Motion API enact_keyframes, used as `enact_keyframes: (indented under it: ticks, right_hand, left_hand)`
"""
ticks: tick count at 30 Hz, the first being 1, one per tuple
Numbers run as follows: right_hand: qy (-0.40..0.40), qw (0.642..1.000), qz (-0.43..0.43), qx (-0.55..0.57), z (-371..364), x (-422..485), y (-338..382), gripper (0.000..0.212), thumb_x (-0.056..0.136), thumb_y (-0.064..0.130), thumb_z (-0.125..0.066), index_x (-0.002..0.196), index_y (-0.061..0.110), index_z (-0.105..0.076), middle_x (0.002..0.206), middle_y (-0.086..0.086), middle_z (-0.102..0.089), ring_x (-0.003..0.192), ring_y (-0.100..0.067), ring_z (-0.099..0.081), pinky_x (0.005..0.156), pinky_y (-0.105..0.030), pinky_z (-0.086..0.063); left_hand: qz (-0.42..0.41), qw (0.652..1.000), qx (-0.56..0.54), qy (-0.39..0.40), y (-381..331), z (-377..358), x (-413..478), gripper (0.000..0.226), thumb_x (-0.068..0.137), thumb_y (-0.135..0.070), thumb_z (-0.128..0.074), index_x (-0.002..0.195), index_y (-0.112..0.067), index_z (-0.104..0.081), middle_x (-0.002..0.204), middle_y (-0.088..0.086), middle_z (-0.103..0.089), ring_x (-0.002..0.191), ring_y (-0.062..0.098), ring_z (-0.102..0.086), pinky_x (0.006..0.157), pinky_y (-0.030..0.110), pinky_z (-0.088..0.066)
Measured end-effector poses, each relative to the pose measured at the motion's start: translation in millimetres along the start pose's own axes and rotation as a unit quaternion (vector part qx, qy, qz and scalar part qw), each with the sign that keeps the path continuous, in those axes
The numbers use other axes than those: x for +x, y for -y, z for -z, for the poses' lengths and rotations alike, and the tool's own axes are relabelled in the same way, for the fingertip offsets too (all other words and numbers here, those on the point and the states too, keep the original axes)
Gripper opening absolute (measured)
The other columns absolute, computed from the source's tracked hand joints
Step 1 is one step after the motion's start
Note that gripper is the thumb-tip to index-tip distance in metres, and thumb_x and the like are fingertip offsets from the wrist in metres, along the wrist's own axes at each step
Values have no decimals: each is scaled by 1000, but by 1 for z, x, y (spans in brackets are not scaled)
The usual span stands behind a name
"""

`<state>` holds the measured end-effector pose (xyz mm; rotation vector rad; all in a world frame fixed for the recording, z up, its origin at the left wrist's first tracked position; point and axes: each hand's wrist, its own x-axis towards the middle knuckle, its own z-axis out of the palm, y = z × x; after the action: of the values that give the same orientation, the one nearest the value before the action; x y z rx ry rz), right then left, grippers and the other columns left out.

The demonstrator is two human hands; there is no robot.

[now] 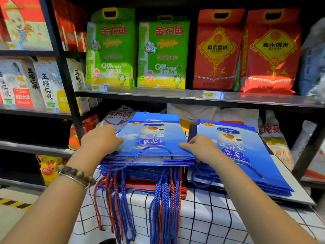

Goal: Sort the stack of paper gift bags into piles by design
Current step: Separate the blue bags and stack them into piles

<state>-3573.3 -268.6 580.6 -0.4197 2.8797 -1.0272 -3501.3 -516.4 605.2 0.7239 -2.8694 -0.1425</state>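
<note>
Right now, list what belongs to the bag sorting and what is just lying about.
Belongs to the job:
- top blue bag, gripped at its sides by the left hand and the right hand
- stack beneath it, blue and red cord handles hanging down
- blue pile to its right

Just lying about:
- green rice bags
- red rice bags
- price tag
- checked cloth

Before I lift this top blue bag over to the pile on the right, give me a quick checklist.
1. Left hand grips the top bag at its left edge: ok.
2. Right hand grips its right edge: ok.
3. Design matches the right pile: ok, same blue can print.
4. Only one bag pinched: cannot tell.
5. Its cord free of the hanging cords: cannot tell.
</note>
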Motion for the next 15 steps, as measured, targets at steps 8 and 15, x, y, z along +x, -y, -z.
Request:
enact_keyframes:
  ticks: [8,15]
  right_hand:
    - [-37,994,53,91,-3,8,1,53,88,25,-62,56,16,-21,56,-3,-16,52,-19,-17,53,-33,-12]
    - [-122,973,93,171,34,2,-8,35,87,20,-63,65,-3,-48,60,-22,-33,59,-18,-32,59,-29,-21]
  left_hand:
    - [41,996,-70,44,8,-1,15,37,85,-41,-61,67,-10,-50,77,10,-56,72,28,-53,64,30,-40]
    - [-14,968,-245,-43,-13,36,9,41,83,-33,-66,74,6,-69,68,19,-65,69,31,-61,62,34,-43]
